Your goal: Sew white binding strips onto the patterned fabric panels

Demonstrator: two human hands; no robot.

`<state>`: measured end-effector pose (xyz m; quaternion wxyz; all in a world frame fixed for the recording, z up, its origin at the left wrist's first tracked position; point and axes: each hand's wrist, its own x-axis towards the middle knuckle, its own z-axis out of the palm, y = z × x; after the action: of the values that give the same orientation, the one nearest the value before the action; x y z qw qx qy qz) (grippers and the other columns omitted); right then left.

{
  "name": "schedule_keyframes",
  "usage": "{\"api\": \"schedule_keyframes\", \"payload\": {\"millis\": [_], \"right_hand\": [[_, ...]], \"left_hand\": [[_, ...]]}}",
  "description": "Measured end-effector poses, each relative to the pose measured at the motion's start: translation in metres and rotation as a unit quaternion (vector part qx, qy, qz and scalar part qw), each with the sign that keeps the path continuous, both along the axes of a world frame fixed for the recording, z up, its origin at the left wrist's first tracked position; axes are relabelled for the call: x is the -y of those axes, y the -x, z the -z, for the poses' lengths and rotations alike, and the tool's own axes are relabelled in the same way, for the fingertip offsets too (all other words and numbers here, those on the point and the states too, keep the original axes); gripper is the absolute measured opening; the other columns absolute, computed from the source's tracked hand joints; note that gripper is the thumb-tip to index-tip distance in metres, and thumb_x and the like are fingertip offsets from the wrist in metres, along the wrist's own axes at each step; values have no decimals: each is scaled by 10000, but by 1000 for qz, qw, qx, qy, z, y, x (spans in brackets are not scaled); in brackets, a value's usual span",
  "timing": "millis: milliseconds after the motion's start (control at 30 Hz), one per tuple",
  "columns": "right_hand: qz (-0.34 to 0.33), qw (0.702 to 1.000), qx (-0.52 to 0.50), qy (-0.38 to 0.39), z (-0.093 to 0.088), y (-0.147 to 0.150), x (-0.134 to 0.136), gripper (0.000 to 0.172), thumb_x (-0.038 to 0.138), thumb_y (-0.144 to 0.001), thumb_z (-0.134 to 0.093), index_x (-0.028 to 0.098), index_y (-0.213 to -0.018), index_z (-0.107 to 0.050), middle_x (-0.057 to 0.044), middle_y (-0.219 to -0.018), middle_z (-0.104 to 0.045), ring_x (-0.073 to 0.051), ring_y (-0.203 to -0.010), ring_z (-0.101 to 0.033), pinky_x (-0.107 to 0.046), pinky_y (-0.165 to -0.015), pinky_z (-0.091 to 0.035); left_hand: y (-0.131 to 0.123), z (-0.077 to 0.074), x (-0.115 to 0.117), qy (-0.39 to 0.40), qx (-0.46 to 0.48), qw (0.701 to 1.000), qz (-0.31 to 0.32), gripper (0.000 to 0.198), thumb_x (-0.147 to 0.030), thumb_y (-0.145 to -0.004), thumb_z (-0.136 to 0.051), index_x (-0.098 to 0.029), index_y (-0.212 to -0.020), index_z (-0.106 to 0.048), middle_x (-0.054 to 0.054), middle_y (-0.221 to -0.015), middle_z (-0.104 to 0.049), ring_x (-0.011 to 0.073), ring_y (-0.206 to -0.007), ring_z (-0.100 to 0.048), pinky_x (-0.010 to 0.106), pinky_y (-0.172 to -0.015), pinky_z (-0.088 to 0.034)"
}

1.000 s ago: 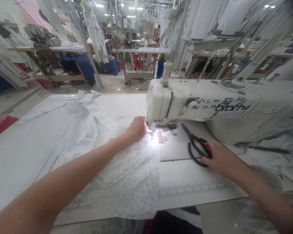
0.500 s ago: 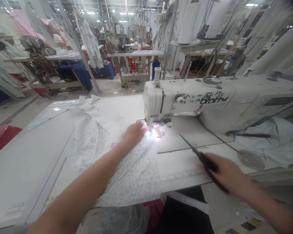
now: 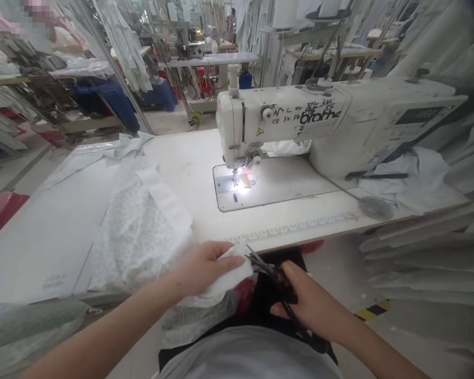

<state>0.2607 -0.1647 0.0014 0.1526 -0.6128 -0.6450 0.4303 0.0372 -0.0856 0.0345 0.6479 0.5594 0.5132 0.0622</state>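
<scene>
scissors [image 3: 267, 269]: partly hidden | display [image 3: 421, 115]: unreadable | 2 cones [image 3: 285, 14]: cut off above

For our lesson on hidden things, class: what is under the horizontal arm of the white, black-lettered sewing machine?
Under the arm: a brightly lit, round-cornered pale plate and a small peach-coloured piece. Crumpled white material shows beyond; the arm hides part of it.
</scene>
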Motion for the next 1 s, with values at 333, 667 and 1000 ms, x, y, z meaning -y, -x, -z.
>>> {"api": "schedule_keyframes", "payload": {"millis": [333,667,1000], "right_hand": [[1,999,37,-23,14,6,32,328,271,-653,-665,210,-596,-348,40,-629,-460,-139,-570,-426,-238,-522,-280],[17,999,29,-23,33,2,51,313,275,-703,-620,214,-593,-334,35,-628,-461,-145,-581,-448,-239,-531,-287],[33,995,78,-46,32,2,54,252,249,-685,-634,214,-691,-384,12,-755,-515,-170,-672,-492,-251,-560,-332]], "left_hand": [[-10,-3,30,38,-30,999,1,452,-577,-691,-591,-197,-922,-673,-100,-412,-208,39,-302,-142,168,-268,-127],[-20,19,42,33,20,999,0,290,-479,-657,-654,-191,-685,-673,-46,-417,-421,76,-340,-315,202,-339,-213],[-3,16,32,-34,16,977,-212,404,-548,-702,-601,-182,-873,-595,3,-637,-605,143,-510,-550,225,-456,-412]]}}
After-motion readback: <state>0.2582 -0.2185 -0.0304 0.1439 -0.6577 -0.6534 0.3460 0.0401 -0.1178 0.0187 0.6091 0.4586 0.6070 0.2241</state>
